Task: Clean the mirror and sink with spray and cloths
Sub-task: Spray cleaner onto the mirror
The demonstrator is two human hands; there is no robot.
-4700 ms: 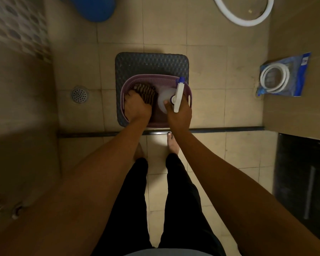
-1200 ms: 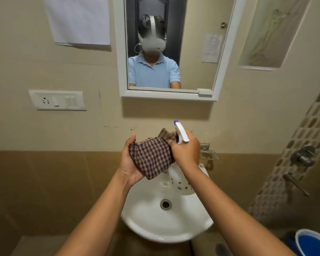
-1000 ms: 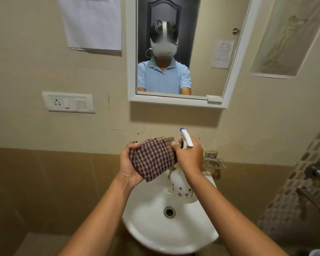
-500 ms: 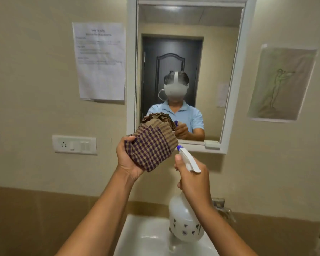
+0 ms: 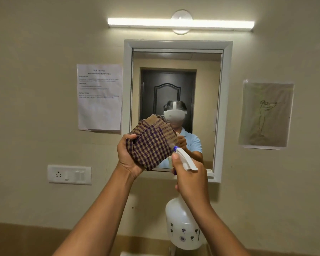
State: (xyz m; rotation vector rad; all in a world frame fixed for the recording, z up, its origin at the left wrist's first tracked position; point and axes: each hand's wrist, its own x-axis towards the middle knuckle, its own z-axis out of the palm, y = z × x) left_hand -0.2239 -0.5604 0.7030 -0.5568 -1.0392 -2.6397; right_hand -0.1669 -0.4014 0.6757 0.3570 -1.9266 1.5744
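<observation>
Risk of mist wetting the checked cloth (image 5: 151, 143) instead of the mirror (image 5: 201, 85), since the bundle sits just beside the nozzle. Risk also of drips down the wall. Left hand (image 5: 127, 156) raised, grip bunched around the cloth. Right hand (image 5: 190, 180) raised, grip wrapped on the spray bottle (image 5: 183, 228) neck, aimed at the glass.

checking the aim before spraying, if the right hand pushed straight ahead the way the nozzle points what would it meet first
Probably the checked cloth in the left hand; the right hand aims the spray bottle there, mirror behind. Depth unclear.
</observation>
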